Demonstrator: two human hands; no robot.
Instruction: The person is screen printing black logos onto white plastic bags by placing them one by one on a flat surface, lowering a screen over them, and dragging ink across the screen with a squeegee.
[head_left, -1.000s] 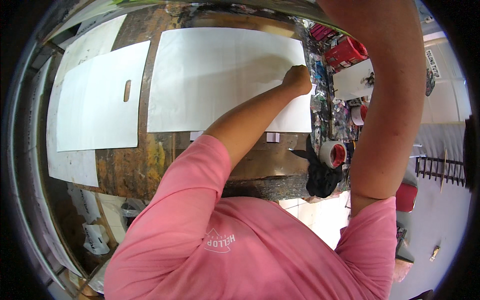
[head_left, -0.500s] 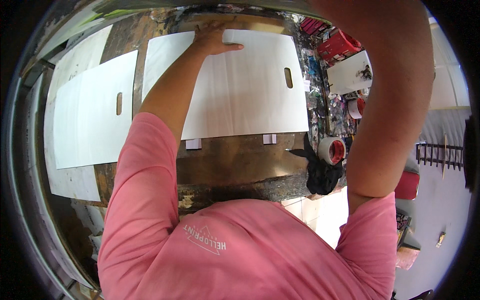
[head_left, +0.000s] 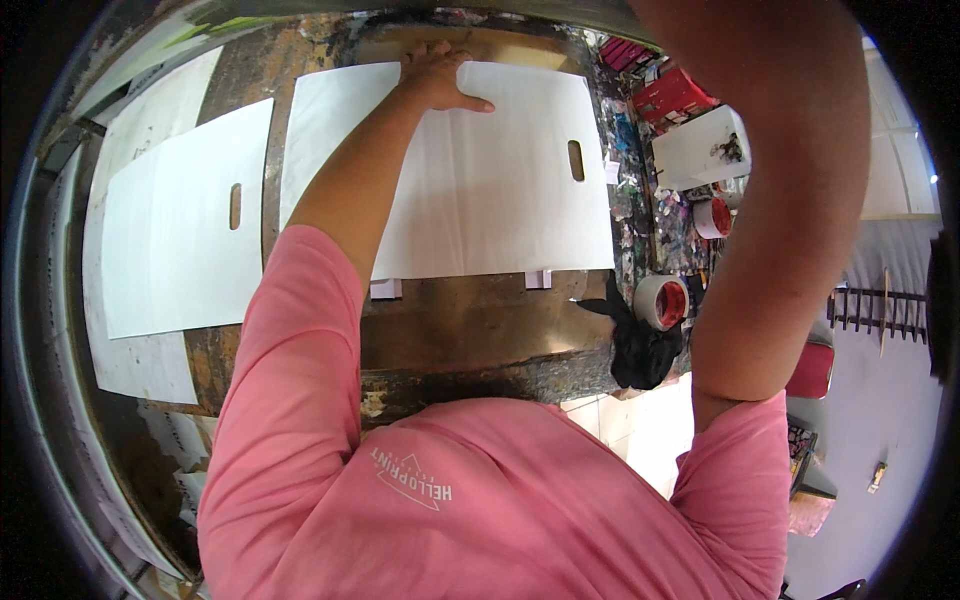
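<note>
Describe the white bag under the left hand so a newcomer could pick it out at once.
On the stained brown worktable, two flat white bags lie side by side. The white bag meant is the larger middle one, with the left hand pressing its far edge. Unlike the left bag, its handle slot sits near its right side.

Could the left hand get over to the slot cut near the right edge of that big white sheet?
Probably yes. The left hand lies flat on the far edge of the white sheet, and the slot sits on that same sheet, off to the right. Only bare sheet lies between them; nothing stands in the way.
</note>
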